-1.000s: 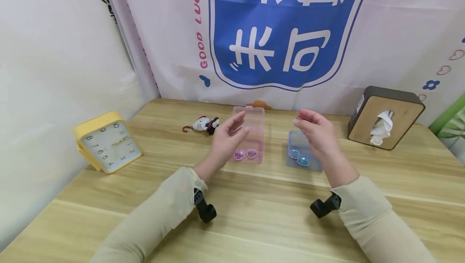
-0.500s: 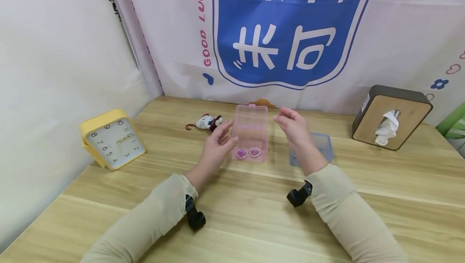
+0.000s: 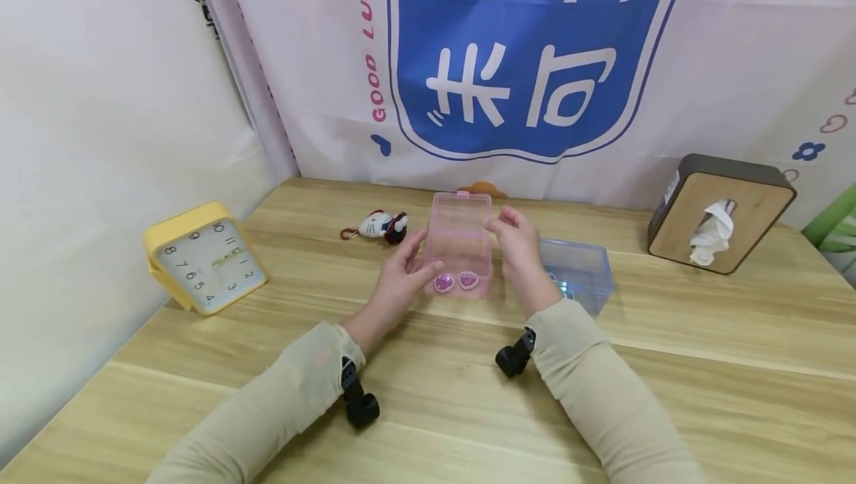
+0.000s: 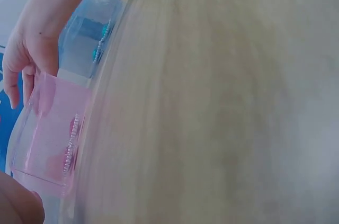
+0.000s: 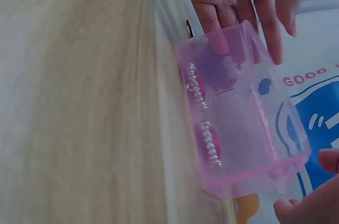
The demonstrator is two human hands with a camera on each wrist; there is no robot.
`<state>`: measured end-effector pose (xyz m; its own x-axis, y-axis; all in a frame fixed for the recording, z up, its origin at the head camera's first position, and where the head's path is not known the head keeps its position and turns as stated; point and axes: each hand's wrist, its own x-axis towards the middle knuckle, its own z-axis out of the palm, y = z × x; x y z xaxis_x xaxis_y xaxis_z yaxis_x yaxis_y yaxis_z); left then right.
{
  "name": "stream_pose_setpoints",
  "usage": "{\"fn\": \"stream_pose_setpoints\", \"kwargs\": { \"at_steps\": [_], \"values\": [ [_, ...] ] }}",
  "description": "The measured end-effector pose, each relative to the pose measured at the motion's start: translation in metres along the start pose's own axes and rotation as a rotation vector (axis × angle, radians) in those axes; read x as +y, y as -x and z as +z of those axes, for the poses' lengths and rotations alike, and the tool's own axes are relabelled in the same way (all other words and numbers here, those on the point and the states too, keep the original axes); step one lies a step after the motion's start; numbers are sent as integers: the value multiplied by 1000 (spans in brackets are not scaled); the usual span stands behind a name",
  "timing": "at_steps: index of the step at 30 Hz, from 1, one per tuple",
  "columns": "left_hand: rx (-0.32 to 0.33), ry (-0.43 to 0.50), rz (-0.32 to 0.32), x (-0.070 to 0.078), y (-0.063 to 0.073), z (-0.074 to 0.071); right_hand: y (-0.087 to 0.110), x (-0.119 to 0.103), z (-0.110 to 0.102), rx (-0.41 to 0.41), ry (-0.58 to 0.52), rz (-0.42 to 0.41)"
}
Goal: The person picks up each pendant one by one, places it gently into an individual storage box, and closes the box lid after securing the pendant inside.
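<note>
A clear pink plastic box (image 3: 459, 255) stands on the table with its lid raised at the back. Two purple heart-shaped gems with white beaded rims (image 3: 444, 282) lie inside at its front. At the left side of the box is my left hand (image 3: 396, 279), thumb and fingers spread; in the right wrist view its fingers (image 5: 271, 33) extend along the far side of the pink wall. My right hand (image 3: 520, 250) is at the right side, loosely bent fingertips right at the lid's edge. A clear blue box (image 3: 591, 265) with blue gems (image 3: 565, 289) is partly hidden behind the right hand.
A yellow square clock (image 3: 203, 257) stands at the left. Behind the left hand lies a small white plush keychain (image 3: 374, 225). A tissue box (image 3: 725, 213) stands at the right back. The wooden table (image 3: 441, 402) ends at a printed cloth (image 3: 321, 97).
The right hand has moved left from the blue box to the right side of the pink box. My left hand has come slightly down, close against the pink box's left side.
</note>
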<state>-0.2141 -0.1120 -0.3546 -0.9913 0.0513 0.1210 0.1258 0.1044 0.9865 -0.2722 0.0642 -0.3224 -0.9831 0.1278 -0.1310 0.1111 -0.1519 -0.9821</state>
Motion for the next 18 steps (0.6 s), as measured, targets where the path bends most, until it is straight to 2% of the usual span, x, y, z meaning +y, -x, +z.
{"fn": "stream_pose_setpoints", "kwargs": {
  "at_steps": [8, 12, 18],
  "values": [
    [-14, 17, -36, -6, -4, 3, -6, 10, 5, 18, -13, 32],
    [-7, 33, -54, -9, -5, 4, -8, 13, 7, 3, -24, 31],
    [-31, 71, -76, -11, -5, 4, -11, 14, 9, -4, -44, 27]
  ]
}}
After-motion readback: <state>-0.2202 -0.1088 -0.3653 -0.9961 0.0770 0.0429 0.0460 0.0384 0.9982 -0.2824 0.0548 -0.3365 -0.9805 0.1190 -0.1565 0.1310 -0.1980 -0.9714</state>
